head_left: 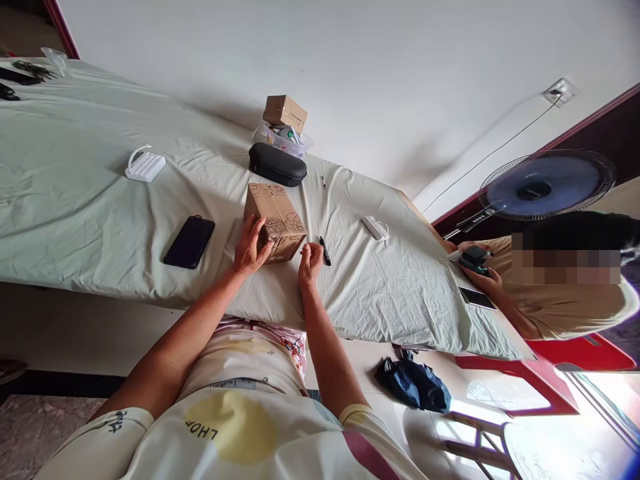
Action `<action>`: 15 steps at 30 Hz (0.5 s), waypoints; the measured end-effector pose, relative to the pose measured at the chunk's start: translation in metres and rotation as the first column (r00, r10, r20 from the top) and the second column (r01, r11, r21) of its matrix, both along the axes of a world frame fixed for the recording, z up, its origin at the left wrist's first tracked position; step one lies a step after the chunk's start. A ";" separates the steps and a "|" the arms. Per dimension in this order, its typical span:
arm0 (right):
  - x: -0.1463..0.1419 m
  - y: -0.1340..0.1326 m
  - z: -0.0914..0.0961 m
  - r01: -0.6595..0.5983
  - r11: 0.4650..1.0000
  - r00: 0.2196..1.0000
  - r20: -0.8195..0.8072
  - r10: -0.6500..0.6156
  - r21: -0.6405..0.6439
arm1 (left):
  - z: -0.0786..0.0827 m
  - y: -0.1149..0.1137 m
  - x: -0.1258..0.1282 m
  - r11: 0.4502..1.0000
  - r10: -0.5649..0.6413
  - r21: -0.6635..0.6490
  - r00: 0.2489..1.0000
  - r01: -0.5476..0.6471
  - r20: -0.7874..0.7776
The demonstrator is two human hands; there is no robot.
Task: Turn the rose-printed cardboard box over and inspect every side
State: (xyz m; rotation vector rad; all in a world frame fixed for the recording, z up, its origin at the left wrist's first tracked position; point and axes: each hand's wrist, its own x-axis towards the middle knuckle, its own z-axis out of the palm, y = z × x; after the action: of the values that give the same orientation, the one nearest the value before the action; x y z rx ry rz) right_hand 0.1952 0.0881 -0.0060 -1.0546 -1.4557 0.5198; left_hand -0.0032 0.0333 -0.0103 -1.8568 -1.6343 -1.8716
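Observation:
A small brown cardboard box [277,217] with drawn patterns stands on the table's pale green cloth [90,193]. My left hand [249,247] rests against the box's near left side, fingers spread over its face. My right hand [310,261] hovers just right of the box with its fingers curled loosely and nothing visible in them. A black pen [325,251] lies on the cloth right beside my right hand.
A black phone [189,241] lies left of the box, a white holder [145,165] further left. A black case [277,165], a plastic tub [286,139] and a second cardboard box [285,112] sit at the back. Another person [560,280] holds a device at the right, near a fan [545,184].

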 end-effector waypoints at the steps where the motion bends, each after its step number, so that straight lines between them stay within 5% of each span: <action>1: 0.001 0.001 0.000 -0.012 1.000 1.000 -0.025 0.012 0.001 | 0.000 0.000 -0.001 1.000 -0.018 0.004 1.000 0.018 0.005; 9: -0.004 0.004 -0.003 -0.183 0.978 0.983 -0.042 0.179 -0.105 | -0.004 0.004 0.000 0.994 -0.113 0.005 0.993 0.113 0.042; 15: -0.005 0.003 -0.006 -0.255 0.947 0.945 0.158 0.287 -0.196 | -0.011 0.011 -0.005 0.991 -0.019 -0.123 0.979 0.044 0.201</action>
State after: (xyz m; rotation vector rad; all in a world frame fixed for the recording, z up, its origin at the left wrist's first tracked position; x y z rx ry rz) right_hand 0.1903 0.0911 -0.0117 -1.0644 -1.7592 0.7739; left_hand -0.0079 0.0440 -0.0213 -1.8003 -1.8348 -2.0736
